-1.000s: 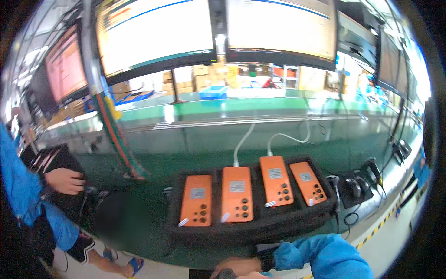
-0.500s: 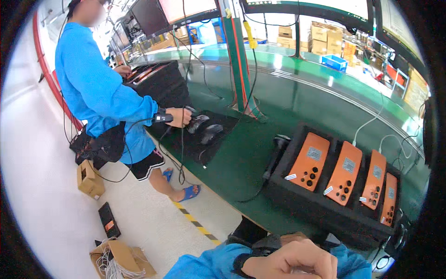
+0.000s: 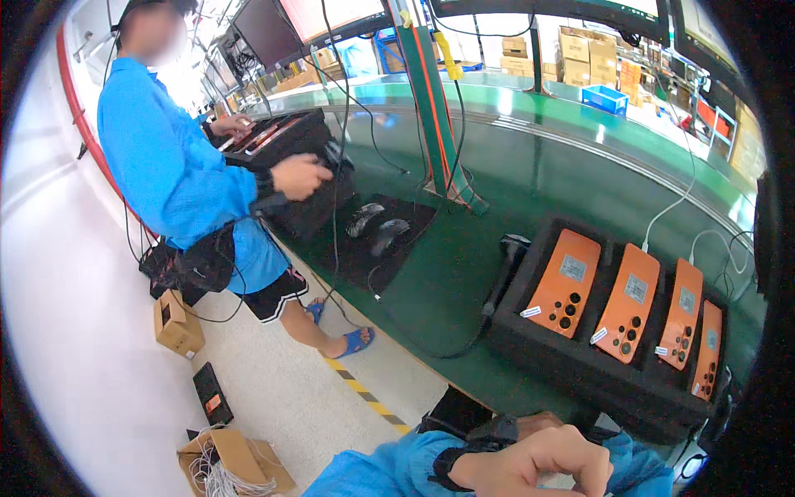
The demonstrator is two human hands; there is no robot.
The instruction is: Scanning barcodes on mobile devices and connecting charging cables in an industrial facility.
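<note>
At the lower edge my left hand [image 3: 538,464] is closed with its fingers curled; whatever lies inside them, if anything, is hidden. Behind it only a strip of my right hand [image 3: 540,424] shows, its fingers covered. Both of my sleeves are blue, and a black band circles my left wrist. Just beyond my hands stands a black foam tray [image 3: 596,385] on the green bench. Several orange phones rest in its slots, backs up, among them the leftmost phone [image 3: 567,282] and the one beside it [image 3: 629,302]. White cables run to some of them.
At the left a co-worker in a blue jacket [image 3: 166,149] stands by another black foam tray [image 3: 290,137]. Two computer mice [image 3: 389,236] lie on a dark mat [image 3: 402,265]. A green post [image 3: 435,124] rises from the bench [image 3: 414,319]. Cardboard boxes [image 3: 178,323] sit on the floor.
The view has shifted slightly, so the bench and trays sit a little differently. The co-worker's near hand has left the mice and lifted toward their tray. My hands keep much the same pose.
</note>
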